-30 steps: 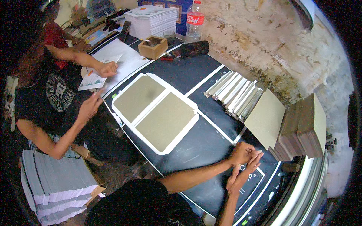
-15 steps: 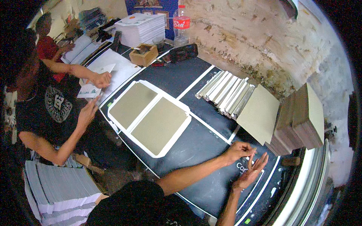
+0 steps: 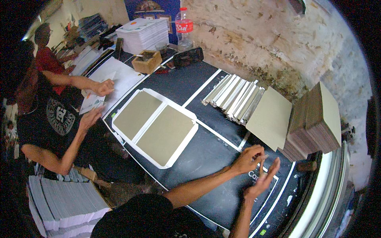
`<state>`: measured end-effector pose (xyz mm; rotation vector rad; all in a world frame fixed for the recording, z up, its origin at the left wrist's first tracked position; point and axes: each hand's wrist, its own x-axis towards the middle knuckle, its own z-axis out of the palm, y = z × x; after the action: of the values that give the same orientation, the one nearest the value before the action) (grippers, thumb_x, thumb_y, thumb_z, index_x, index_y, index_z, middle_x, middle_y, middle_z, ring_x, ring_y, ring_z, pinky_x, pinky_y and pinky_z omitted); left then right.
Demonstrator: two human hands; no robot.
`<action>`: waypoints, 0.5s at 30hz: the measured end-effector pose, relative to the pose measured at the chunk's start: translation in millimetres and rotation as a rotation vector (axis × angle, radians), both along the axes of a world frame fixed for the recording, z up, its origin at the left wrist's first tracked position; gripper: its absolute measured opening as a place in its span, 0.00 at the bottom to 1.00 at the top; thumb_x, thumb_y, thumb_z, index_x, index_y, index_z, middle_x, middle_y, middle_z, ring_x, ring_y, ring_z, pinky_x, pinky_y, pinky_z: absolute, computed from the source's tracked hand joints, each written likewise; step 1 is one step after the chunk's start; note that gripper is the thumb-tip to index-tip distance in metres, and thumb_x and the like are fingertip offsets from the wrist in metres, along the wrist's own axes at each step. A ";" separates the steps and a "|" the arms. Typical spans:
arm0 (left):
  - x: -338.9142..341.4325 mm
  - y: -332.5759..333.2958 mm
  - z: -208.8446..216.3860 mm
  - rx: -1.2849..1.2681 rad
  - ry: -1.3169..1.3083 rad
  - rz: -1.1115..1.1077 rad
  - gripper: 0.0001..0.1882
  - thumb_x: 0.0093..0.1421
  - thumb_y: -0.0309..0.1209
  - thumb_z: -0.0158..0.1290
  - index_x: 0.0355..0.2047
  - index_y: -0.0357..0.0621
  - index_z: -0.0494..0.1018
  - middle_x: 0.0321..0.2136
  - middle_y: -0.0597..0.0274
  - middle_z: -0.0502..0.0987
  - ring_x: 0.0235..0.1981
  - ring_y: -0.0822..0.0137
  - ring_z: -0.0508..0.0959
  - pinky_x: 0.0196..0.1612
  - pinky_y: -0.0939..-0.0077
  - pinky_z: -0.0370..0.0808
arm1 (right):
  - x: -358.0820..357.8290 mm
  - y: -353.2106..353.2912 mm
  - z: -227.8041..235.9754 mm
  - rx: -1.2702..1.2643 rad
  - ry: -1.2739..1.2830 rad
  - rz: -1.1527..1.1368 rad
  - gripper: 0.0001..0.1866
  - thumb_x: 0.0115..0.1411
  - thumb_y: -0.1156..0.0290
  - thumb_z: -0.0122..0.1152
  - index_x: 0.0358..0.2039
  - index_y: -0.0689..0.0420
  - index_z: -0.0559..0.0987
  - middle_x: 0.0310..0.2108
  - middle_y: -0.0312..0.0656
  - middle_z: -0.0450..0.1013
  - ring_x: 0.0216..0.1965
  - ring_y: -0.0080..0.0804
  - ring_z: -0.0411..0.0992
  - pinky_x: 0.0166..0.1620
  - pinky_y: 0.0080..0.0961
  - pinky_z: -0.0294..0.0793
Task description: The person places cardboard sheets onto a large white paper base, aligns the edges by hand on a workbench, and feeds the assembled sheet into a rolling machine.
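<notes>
My left hand (image 3: 250, 159) is above the right part of the dark table, its thumb and fingers pinched together; whatever they hold, if anything, is too small to make out. Just below it, my right hand (image 3: 262, 183) is held up with fingers stretched out, close to the left fingertips. Left of my hands lies a white cover sheet (image 3: 134, 139) with trimmed corners, bearing two grey boards (image 3: 166, 135) side by side. Beyond my hands, a loose grey board (image 3: 270, 118) rests beside a row of folded white paper strips (image 3: 234, 97).
Stacked grey boards (image 3: 315, 123) stand at the right by the wall. Far back are a paper stack (image 3: 143, 37), a wooden box (image 3: 147, 62), a plastic bottle (image 3: 184, 33) and a black case (image 3: 188, 57). A co-worker's hands (image 3: 104, 88) handle printed sheets at left. Book blocks (image 3: 65, 200) sit lower left.
The view has shifted slightly. My left fingers have curled in more, and my right hand has tilted a little. The co-worker's hands have moved slightly over the printed sheet.
</notes>
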<state>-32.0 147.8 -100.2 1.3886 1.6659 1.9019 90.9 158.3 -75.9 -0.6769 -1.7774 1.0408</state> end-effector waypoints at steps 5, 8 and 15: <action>-0.8 5.2 -0.6 0.003 -0.053 -0.216 0.15 0.68 0.39 0.51 0.36 0.36 0.72 0.30 0.52 0.77 0.33 0.54 0.79 0.38 0.62 0.74 | 9.0 8.8 -0.9 -0.321 0.480 0.051 0.42 0.71 0.41 0.31 0.71 0.63 0.50 0.70 0.61 0.50 0.67 0.60 0.58 0.72 0.52 0.49; -3.9 9.9 -11.5 -0.076 -0.165 -0.280 0.18 0.72 0.42 0.47 0.36 0.37 0.72 0.27 0.58 0.76 0.30 0.67 0.78 0.33 0.69 0.73 | 9.8 11.6 -0.4 -0.530 0.679 0.230 0.33 0.72 0.52 0.42 0.68 0.63 0.57 0.66 0.59 0.60 0.66 0.57 0.61 0.65 0.50 0.66; 14.3 9.6 -9.6 -0.122 -0.352 -0.237 0.19 0.72 0.42 0.47 0.32 0.38 0.71 0.18 0.68 0.71 0.21 0.74 0.73 0.26 0.75 0.71 | 10.9 15.1 -0.3 -0.262 0.054 -0.272 0.23 0.61 0.80 0.63 0.57 0.67 0.73 0.51 0.53 0.76 0.46 0.35 0.75 0.53 0.29 0.75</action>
<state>-17.7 157.4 -109.8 1.0750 1.3592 1.7561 101.8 173.4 -76.2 -1.0115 -1.4661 1.1007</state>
